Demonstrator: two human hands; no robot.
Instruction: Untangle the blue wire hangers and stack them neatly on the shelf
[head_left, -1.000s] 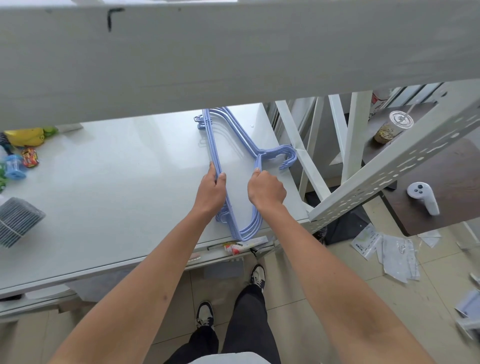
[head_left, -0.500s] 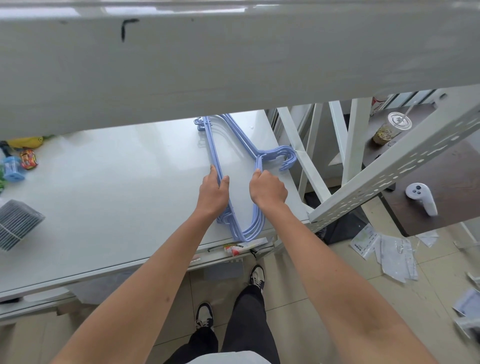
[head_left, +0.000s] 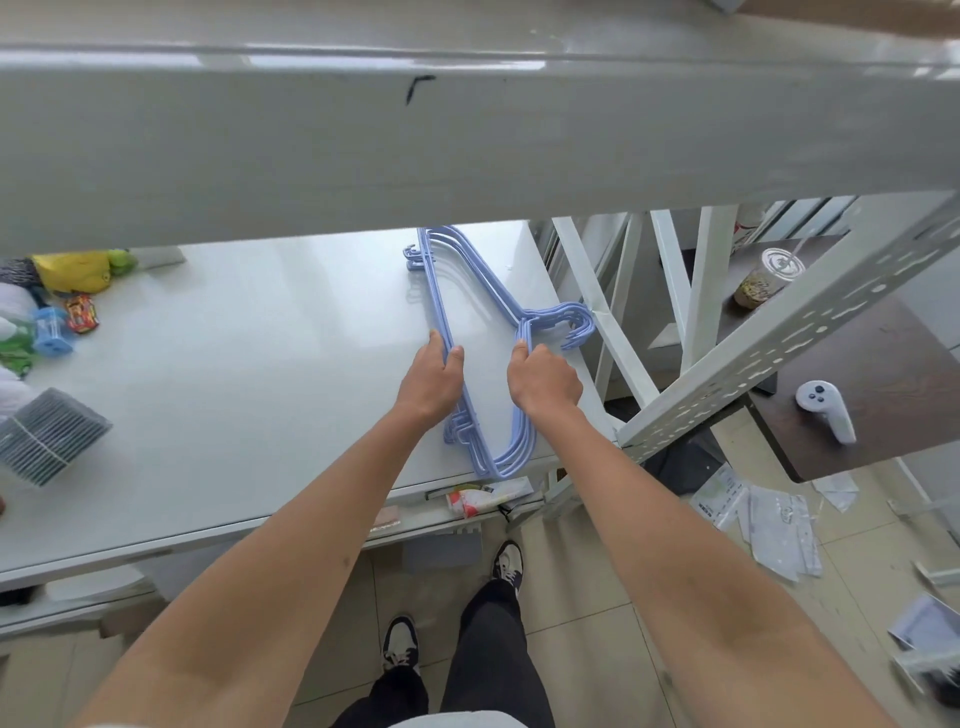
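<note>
Head view, looking down past the white upper beam (head_left: 467, 140): the blue hangers (head_left: 480, 312) lie flat in one bundle on the white shelf (head_left: 234, 389), toward its right end, hooks pointing to about 3 o'clock and the long bottom bars running from 12 to 6. The wires look nested rather than crossed, though the beam hides the far ends of the bundle, so I cannot be sure every one is free.

The step in hand seems to be squaring the stack. To do it well, press the two sides gently toward each other so the wires slide into line, keep the bundle flat on the shelf (lifting it would let loose wires swing and snag again), and check that the hooks sit one over another before letting go. The near corner lies close to the shelf's front edge at 6 o'clock, so a small push toward 12 would be safer.

Both arms reach forward, nearly straight. The left hand (head_left: 430, 382) lies palm down with its fingers curled over the straight bars. The right hand (head_left: 545, 382) is knuckles up, fingers pinching the sloped wires just below the necks.
</note>
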